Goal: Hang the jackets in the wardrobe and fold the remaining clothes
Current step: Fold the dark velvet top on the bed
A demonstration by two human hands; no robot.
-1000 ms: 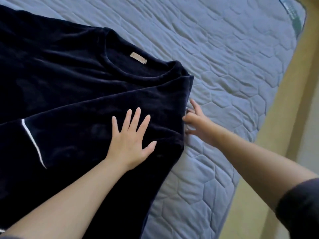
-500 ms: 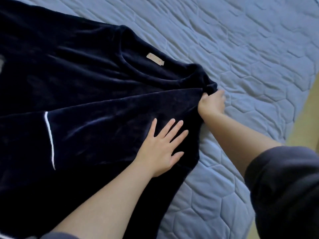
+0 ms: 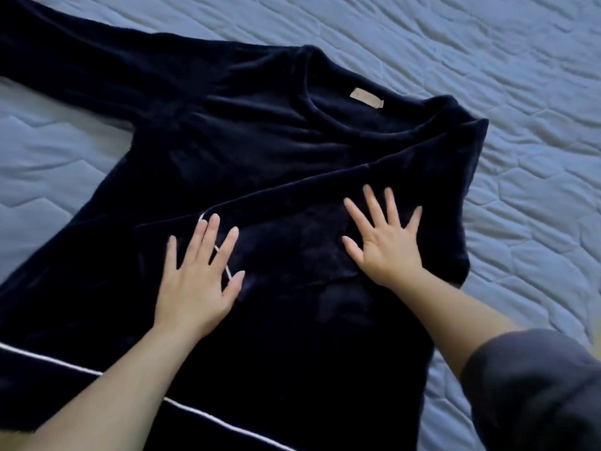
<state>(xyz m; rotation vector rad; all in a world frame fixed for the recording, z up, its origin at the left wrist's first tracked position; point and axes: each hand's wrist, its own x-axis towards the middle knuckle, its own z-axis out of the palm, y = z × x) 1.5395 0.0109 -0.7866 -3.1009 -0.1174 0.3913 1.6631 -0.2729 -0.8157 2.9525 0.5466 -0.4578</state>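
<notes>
On the far left, one long sleeve (image 3: 81,70) of the dark navy top (image 3: 244,151) lies stretched out toward the upper left corner, flat on the quilted blue-grey bed (image 3: 487,60). The top is spread out across the bed with its neckline pointing toward the upper right, and it looks like soft, velvety stuff. A thin white piping line (image 3: 48,359) runs across its lower left part.

Moving right, the left hand (image 3: 195,288) lies flat on the fabric, palm down. Its fingers (image 3: 208,236) are straight and spread apart, not gripping anything. It sits right on the cuff end of the folded sleeve (image 3: 325,203), which lies across the chest of the top. A short bit of white cuff trim (image 3: 228,272) peeks out between the fingers.

Further up, a small beige label (image 3: 366,99) shows inside the neckline. Then the right hand (image 3: 387,249) presses flat on that same folded sleeve, nearer the shoulder, fingers fanned wide too. The two hands are near each other but not touching.

At the bottom right, a grey shirt sleeve (image 3: 536,385) covers the person's right upper arm.
</notes>
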